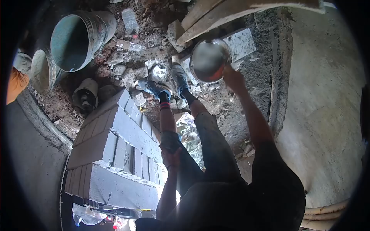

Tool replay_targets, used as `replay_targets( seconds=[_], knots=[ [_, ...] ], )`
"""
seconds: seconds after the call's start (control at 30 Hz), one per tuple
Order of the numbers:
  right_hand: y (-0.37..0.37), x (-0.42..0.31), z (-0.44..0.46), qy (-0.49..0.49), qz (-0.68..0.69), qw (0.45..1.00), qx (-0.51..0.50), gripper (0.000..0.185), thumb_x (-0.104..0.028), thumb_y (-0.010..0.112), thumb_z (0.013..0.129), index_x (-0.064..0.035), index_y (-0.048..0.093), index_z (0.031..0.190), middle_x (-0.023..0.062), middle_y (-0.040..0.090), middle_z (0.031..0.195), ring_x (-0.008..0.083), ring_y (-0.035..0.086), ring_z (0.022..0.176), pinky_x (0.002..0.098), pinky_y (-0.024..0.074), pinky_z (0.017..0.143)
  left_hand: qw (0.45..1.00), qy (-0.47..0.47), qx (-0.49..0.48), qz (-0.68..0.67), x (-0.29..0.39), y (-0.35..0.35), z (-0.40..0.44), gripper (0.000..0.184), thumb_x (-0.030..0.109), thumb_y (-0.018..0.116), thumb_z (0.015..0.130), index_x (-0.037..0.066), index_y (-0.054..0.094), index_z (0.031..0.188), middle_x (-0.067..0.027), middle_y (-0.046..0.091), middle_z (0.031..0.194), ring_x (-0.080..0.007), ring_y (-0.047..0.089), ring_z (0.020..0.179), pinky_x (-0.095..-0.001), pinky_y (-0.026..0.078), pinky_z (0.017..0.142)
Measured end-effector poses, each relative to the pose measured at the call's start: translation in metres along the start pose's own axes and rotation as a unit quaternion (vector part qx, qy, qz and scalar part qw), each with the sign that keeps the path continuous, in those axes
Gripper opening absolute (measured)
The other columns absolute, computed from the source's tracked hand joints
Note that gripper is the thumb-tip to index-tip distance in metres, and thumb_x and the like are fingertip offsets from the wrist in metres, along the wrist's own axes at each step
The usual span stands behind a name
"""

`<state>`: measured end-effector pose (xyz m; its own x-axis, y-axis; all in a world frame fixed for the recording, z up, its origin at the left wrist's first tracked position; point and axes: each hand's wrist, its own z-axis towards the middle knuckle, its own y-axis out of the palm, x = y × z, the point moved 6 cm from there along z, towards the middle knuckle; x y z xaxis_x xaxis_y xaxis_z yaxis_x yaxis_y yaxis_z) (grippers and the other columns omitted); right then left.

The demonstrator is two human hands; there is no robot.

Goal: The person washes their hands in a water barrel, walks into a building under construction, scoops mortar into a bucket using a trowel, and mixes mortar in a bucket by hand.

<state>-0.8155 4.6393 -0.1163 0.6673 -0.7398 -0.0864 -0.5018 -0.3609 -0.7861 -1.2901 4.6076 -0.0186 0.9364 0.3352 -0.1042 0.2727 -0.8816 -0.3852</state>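
Observation:
My right hand (233,79) is closed on the right side of a round bucket (208,57). The bucket has a pale, worn rim and a reddish patch near my fingers. Its inside looks grey and hazy, so I cannot tell what it contains. Below it lie light slabs and rubble. My left hand (170,158) lies against my left leg near the knee, fingers spread over the trouser cloth, with no object visible in it. Beside that leg rises a stack of pale grey blocks (133,127).
At upper left lies a large bucket (90,40), with a smaller pale bucket (41,71) beside it. Broken stones (133,75) surround my shoes. Curved boards (219,19) stick out at the top. A concrete surface (323,96) borders the right; an orange garment (16,85) shows far left.

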Motion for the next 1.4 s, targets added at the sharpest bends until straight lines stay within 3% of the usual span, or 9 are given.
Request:
replay_targets(
  seconds=[0.13,0.23,0.3,0.37,0.6,1.1,1.2,1.37,1.4],
  knots=[
    [0.021,0.002,0.067,0.005,-0.104,0.993,-0.060,0.041,-0.024,0.043,0.089,0.0019,0.042,0.121,0.0208,0.065,0.084,0.0374,0.064,0.082,0.0485,0.0515,0.072,1.000,0.021,0.011,-0.010,-0.006,0.004,0.002,0.114,0.050,0.075,0.060,0.008,0.009,0.144,-0.0311,0.042,0.127,-0.0444,0.045,0.115,-0.0470,0.040,0.094],
    [0.072,0.018,0.072,-0.083,-0.075,0.958,0.264,0.040,-0.021,0.042,0.088,0.0042,0.044,0.119,0.0259,0.059,0.105,0.0374,0.058,0.101,0.0494,0.0478,0.083,0.999,0.032,0.014,-0.011,-0.006,0.005,0.000,0.114,0.050,0.075,0.060,0.009,0.009,0.144,-0.0307,0.043,0.126,-0.0446,0.047,0.113,-0.0472,0.041,0.093],
    [0.074,-0.016,0.037,-0.053,-0.137,0.967,0.207,0.041,-0.017,0.042,0.088,0.0049,0.042,0.123,0.0303,0.049,0.119,0.0408,0.050,0.111,0.0512,0.0429,0.091,0.999,0.030,0.016,-0.001,-0.009,0.006,0.003,0.114,0.051,0.075,0.060,0.009,0.009,0.144,-0.0306,0.043,0.126,-0.0449,0.048,0.112,-0.0476,0.042,0.092],
    [0.048,-0.044,-0.005,0.026,-0.017,0.999,0.044,0.047,-0.012,0.045,0.085,0.0063,0.037,0.127,0.0327,0.048,0.117,0.0439,0.055,0.102,0.0499,0.0495,0.080,1.000,0.028,0.011,0.009,-0.012,0.007,-0.001,0.114,0.051,0.075,0.060,0.009,0.009,0.144,-0.0305,0.044,0.125,-0.0451,0.049,0.110,-0.0479,0.042,0.091],
    [0.043,-0.056,-0.060,0.020,0.049,0.998,-0.032,0.051,-0.016,0.049,0.084,0.0037,0.034,0.128,0.0212,0.062,0.068,0.0391,0.064,0.065,0.0501,0.0519,0.058,1.000,0.017,0.018,0.015,-0.002,0.000,-0.001,0.113,0.048,0.075,0.061,0.009,0.009,0.143,-0.0298,0.045,0.122,-0.0451,0.051,0.107,-0.0491,0.044,0.088],
    [0.027,0.027,0.042,0.003,-0.004,1.000,0.021,0.040,-0.024,0.048,0.087,-0.0059,0.046,0.123,0.0150,0.064,0.071,0.0382,0.064,0.074,0.0500,0.0528,0.072,0.999,0.028,0.021,0.015,-0.012,0.007,-0.002,0.114,0.049,0.076,0.061,0.007,0.009,0.143,-0.0306,0.045,0.123,-0.0449,0.049,0.110,-0.0474,0.042,0.091],
    [0.061,0.015,0.043,-0.065,-0.027,0.979,0.189,0.024,-0.022,0.051,0.085,-0.0051,0.054,0.101,0.0184,0.060,0.097,0.0365,0.057,0.097,0.0458,0.0482,0.076,0.999,0.035,0.026,0.006,-0.009,0.010,0.002,0.114,0.049,0.076,0.061,0.007,0.009,0.143,-0.0309,0.045,0.124,-0.0449,0.049,0.110,-0.0468,0.042,0.092],
    [0.114,0.016,0.057,-0.269,-0.218,0.934,0.090,0.019,-0.022,0.054,0.083,-0.0037,0.058,0.084,0.0113,0.061,0.085,0.0252,0.059,0.080,0.0379,0.0488,0.064,0.999,0.043,0.023,0.021,-0.017,0.019,-0.002,0.113,0.051,0.074,0.063,0.007,0.008,0.143,-0.0301,0.045,0.125,-0.0452,0.049,0.110,-0.0470,0.042,0.091],
    [0.117,0.038,0.062,-0.088,0.089,0.991,0.034,0.022,-0.026,0.055,0.085,-0.0039,0.058,0.080,0.0088,0.059,0.075,0.0220,0.058,0.070,0.0359,0.0480,0.059,0.999,0.044,0.022,0.021,-0.017,0.021,0.000,0.113,0.051,0.074,0.063,0.007,0.008,0.143,-0.0301,0.045,0.125,-0.0452,0.049,0.110,-0.0470,0.042,0.091]
  ],
)
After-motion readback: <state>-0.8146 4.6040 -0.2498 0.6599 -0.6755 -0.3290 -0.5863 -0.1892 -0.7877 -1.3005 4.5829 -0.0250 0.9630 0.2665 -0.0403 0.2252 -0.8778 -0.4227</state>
